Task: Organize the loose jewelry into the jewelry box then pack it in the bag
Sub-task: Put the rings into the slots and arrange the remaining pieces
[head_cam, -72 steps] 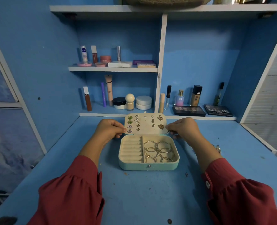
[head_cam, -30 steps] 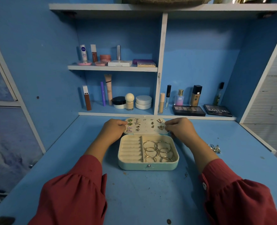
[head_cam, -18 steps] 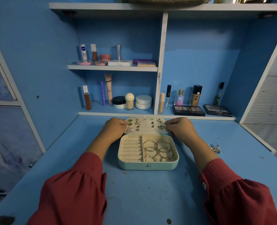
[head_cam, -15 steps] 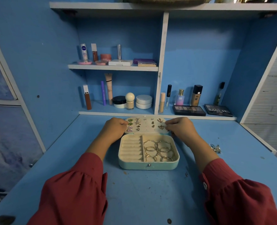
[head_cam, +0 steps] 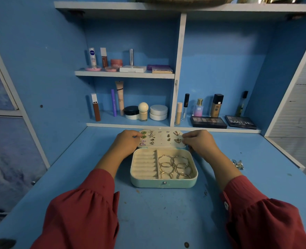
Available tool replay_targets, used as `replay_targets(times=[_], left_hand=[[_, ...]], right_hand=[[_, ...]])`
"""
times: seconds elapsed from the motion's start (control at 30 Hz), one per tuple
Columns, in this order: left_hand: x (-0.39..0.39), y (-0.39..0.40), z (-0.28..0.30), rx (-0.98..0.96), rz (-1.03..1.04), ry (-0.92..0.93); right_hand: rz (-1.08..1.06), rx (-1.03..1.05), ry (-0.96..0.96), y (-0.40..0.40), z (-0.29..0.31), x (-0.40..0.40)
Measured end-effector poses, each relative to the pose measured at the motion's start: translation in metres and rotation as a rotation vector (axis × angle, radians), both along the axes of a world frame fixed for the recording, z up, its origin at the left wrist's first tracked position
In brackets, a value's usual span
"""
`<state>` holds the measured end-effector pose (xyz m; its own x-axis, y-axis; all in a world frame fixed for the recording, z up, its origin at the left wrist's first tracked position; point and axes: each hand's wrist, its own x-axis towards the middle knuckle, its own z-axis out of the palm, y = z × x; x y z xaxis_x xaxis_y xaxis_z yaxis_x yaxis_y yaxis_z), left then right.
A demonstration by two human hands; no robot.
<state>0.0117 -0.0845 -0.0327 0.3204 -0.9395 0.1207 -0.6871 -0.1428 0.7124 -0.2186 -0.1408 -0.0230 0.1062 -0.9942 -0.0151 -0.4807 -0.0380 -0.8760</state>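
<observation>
1. Nearest the front edge of the desk (head_cam: 159, 212), two red sleeves (head_cam: 84, 218) reach forward over bare blue surface.
2. At mid-desk sits the open jewelry box (head_cam: 164, 182), snap facing the person. Its left compartment of ring rolls (head_cam: 143, 164) looks unfilled; the right one holds a cluster of hoop earrings (head_cam: 175, 167).
3. Toward the right edge, apart from the box, a small bit of loose jewelry (head_cam: 237, 164) lies on the desk, so the organizing seems unfinished.
4. Behind the tray, the lid (head_cam: 162, 139) lies tilted back, its panel studded with small earrings (head_cam: 151, 135).
5. The left hand (head_cam: 126, 142) curls its fingers on the lid's left edge; the right hand (head_cam: 199, 141) pinches the right edge.
6. The step in hand looks like handling the lid, either to shut it or steady it. Next, I judge, the stray piece must go in, then the lid closes; no bag is clearly identifiable.
7. Farthest, shelves (head_cam: 125, 74) carry cosmetics.
</observation>
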Motion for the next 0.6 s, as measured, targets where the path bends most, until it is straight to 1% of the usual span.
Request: replay_targets(times=[0.23, 0.37, 0.5, 0.6], left_hand=[[-0.002, 0.004, -0.003, -0.049, 0.062, -0.032], [-0.005, 0.004, 0.000, -0.109, 0.113, -0.095], [-0.010, 0.007, 0.005, -0.175, 0.132, -0.076], [-0.017, 0.010, 0.009, -0.202, 0.080, -0.039]], right_hand=[[0.026, 0.024, 0.011, 0.003, 0.008, -0.009], [0.064, 0.008, 0.138, -0.001, 0.016, -0.029], [0.116, -0.027, 0.308, -0.001, 0.027, -0.058], [0.128, -0.011, 0.381, 0.000, 0.033, -0.074]])
